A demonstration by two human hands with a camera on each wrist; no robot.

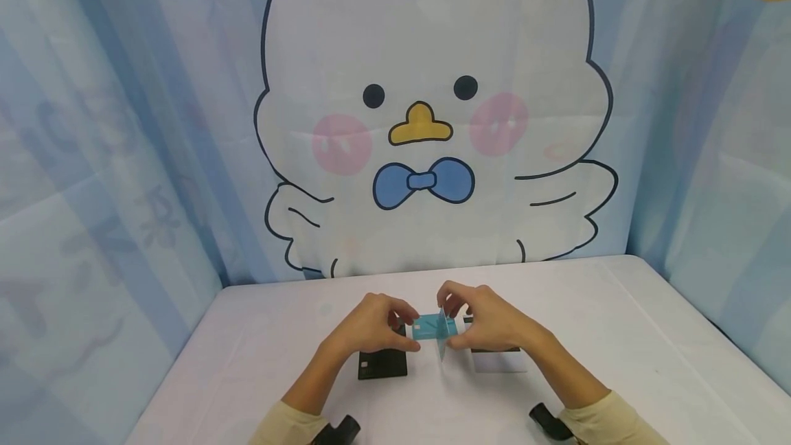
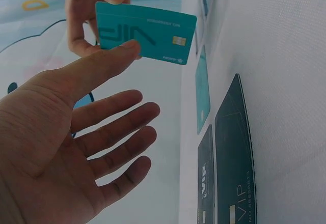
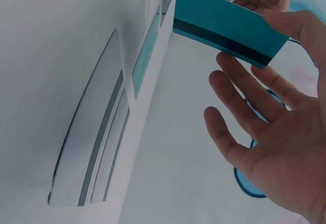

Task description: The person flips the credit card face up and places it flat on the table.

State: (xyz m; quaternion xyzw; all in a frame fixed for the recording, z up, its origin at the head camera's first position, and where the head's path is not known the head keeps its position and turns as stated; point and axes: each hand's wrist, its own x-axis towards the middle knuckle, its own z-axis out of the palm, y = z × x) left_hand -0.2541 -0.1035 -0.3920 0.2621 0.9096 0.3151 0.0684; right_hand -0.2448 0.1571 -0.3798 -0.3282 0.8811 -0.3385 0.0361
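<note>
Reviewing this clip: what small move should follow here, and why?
Probably lower the raised teal card toward the white table: the right hand holds it upright, apparently clear of the surface, while another teal card lies flat nearby.

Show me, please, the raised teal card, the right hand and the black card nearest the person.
Raised teal card [image 2: 147, 31]: left wrist view, middle of its printed face.
Right hand [image 1: 492, 316]: head view, back of the hand.
Black card [image 1: 384, 365]: head view, middle of its visible face.
</note>
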